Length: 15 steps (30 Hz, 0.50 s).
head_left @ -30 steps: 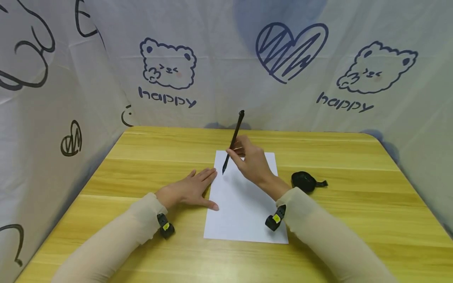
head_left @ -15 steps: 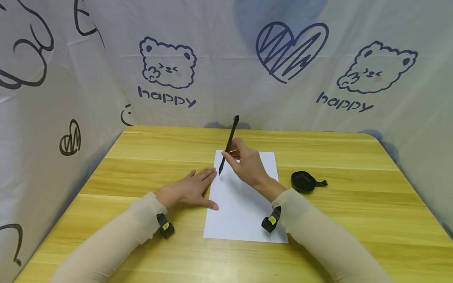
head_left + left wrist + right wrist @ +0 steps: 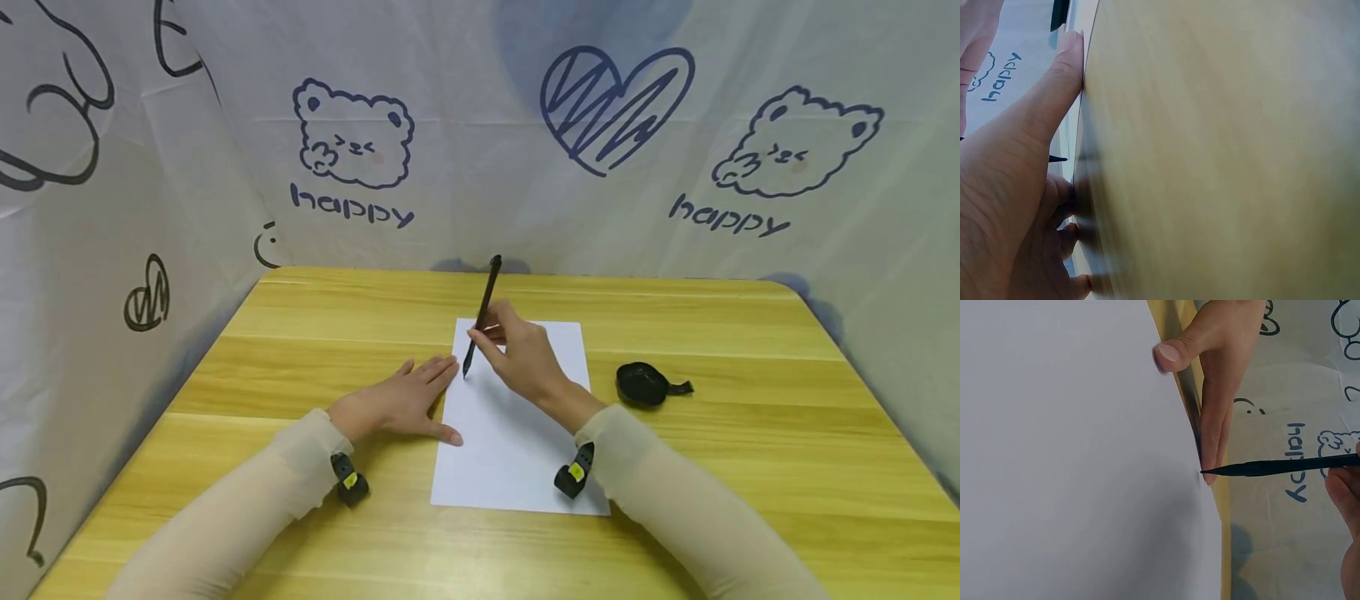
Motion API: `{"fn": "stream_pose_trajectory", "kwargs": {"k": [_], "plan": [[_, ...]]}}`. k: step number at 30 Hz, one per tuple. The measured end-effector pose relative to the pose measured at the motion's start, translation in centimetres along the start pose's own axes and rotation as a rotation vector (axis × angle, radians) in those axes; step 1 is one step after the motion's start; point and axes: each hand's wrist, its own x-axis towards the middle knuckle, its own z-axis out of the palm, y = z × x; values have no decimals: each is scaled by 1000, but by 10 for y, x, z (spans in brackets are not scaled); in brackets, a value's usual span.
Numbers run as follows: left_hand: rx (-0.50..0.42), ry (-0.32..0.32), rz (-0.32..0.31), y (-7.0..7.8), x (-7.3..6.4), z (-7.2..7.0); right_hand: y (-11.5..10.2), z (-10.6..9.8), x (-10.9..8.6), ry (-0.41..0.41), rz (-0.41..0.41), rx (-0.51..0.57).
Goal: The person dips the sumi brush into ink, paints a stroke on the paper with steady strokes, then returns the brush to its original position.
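Observation:
A black ink brush [image 3: 489,290] is pinched between the thumb and fingers of my right hand [image 3: 531,357], its tail leaning up and away. In the right wrist view the pointed tip of the brush [image 3: 1260,467] is right at the surface of the white paper [image 3: 517,475], near its upper left part. No marks show on the sheet. My left hand [image 3: 405,403] rests flat with spread fingers, thumb and fingertips on the paper's left edge. From the left wrist, the thumb [image 3: 1063,78] appears close along that edge.
To the right of the sheet sits a small black round dish with a short handle [image 3: 643,385]. Everything lies on a yellow wood-grain table [image 3: 750,467]. White cloth with drawn bears and hearts [image 3: 480,150] hangs behind and at the sides.
My right hand has moved left and a little toward me with the brush, and the brush tip has slid slightly down the sheet. My left hand stays in place.

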Motion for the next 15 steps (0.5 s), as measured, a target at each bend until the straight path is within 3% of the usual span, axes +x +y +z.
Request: {"fn": "stream_pose_trajectory", "kwargs": {"k": [15], "plan": [[8,12,-6,0,2,5,0,0,-5,-9,-25,-23]]}}
